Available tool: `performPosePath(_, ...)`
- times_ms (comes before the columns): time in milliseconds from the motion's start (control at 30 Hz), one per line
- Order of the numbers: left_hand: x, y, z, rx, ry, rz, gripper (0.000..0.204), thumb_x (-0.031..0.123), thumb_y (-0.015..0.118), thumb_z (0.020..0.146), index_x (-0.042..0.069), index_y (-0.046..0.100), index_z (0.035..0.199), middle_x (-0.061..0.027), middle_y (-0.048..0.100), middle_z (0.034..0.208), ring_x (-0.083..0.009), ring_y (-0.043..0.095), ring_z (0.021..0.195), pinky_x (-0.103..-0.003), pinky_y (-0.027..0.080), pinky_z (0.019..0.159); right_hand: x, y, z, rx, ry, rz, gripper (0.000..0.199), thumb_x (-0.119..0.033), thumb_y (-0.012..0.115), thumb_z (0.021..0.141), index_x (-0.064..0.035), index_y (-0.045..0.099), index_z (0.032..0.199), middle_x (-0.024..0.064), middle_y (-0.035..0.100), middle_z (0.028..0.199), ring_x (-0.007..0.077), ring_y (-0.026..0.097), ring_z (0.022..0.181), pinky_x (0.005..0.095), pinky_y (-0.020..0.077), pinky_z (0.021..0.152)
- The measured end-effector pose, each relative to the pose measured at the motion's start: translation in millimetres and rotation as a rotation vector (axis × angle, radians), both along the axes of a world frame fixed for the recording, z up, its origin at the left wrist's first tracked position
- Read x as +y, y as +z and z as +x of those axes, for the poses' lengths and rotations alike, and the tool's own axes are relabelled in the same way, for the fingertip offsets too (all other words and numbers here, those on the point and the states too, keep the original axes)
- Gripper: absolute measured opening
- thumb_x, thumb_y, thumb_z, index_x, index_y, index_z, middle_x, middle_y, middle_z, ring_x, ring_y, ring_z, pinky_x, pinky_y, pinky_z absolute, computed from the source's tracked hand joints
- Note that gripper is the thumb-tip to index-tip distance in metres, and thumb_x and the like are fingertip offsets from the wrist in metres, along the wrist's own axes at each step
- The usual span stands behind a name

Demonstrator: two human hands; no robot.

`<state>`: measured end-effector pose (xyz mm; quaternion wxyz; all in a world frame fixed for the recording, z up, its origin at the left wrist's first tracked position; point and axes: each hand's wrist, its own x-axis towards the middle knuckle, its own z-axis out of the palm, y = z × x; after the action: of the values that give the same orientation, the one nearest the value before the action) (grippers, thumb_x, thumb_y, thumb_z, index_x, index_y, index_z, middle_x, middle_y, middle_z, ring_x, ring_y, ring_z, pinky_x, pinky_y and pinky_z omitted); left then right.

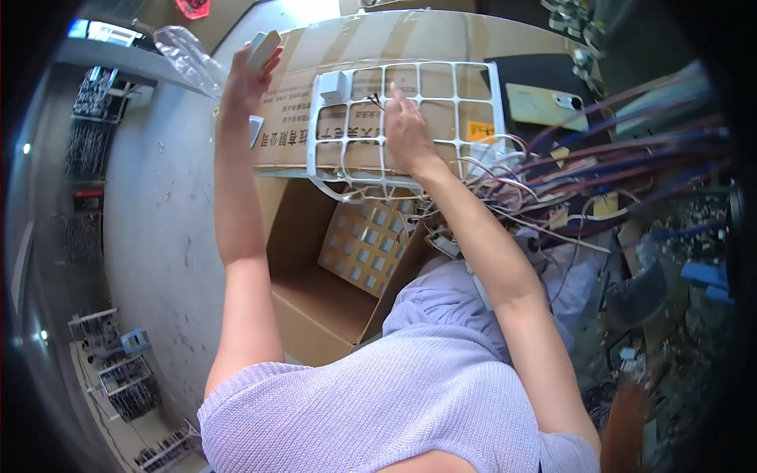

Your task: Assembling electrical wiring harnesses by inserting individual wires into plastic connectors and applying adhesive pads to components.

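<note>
At the far left, my raised left hand point(246, 87) is closed around a small white block point(259, 51) with a tan end face. My right hand point(408, 130) is over a white grid rack point(382, 140) that lies on a large cardboard box point(296, 87). Its fingers point away from me and look stretched out, with nothing visible in them. Beside those fingers, small dark wire ends point(374, 99) show against the rack. A similar white block point(333, 87) sits at the rack's far left corner. Behind my left wrist, a pale flat piece point(255, 131) is partly hidden.
An open cardboard carton point(315, 296) below the rack holds a tan divider point(363, 248) with white pieces in its cells. Bundled wires point(568, 185) spread to the right. A phone point(546, 107) lies at the back right, a clear plastic bag point(188, 59) at the far left.
</note>
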<state>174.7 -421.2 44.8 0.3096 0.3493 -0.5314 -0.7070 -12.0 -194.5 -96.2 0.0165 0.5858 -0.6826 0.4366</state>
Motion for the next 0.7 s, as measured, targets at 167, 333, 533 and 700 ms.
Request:
performPosePath(167,110.6,4.2,21.6,0.577,-0.092,0.097,0.049,0.024,0.061,0.088,-0.002,0.049,0.129,-0.0162,0.053,0.128,-0.0232,0.051,0.119,-0.036,0.042,0.097,59.8,77.8,39.0,-0.475,0.198,-0.149,0.02,-0.016,0.048,0.092,0.0013,0.054,0.085,0.02,0.054,0.084,0.0373,0.06,0.08,0.0449,0.0505,0.069)
performPosePath(333,230.7,3.1,2.3,0.58,-0.02,0.084,0.063,0.03,0.07,0.08,0.005,0.043,0.131,-0.0163,0.051,0.115,-0.0281,0.052,0.1,-0.044,0.043,0.088,196.5,133.1,33.5,-0.671,0.475,-0.055,0.022,-0.024,0.057,0.093,-0.0042,0.055,0.085,0.0151,0.056,0.078,0.0361,0.06,0.07,0.0437,0.0465,0.059)
performPosePath(533,363.4,-14.1,-26.7,0.293,-0.402,0.088,0.114,0.03,0.093,0.047,0.001,0.031,0.138,-0.0163,0.056,0.115,-0.0293,0.065,0.088,-0.045,0.055,0.072,323.7,128.2,-24.3,-0.872,0.251,0.042,0.029,0.003,0.058,0.085,-0.001,0.066,0.113,0.0087,0.068,0.084,0.0136,0.065,0.072,0.0246,0.0496,0.06)
performPosePath(700,426.8,12.4,-148.9,0.176,-0.861,0.676,0.078,0.015,0.08,0.069,0.001,0.04,0.135,-0.0081,0.056,0.123,-0.0175,0.057,0.11,-0.035,0.045,0.097,392.5,116.3,-78.2,-0.806,-0.31,-0.21,0.023,0.004,0.062,0.086,0.0009,0.068,0.108,0.0042,0.065,0.092,0.0061,0.058,0.077,0.0171,0.0424,0.063)
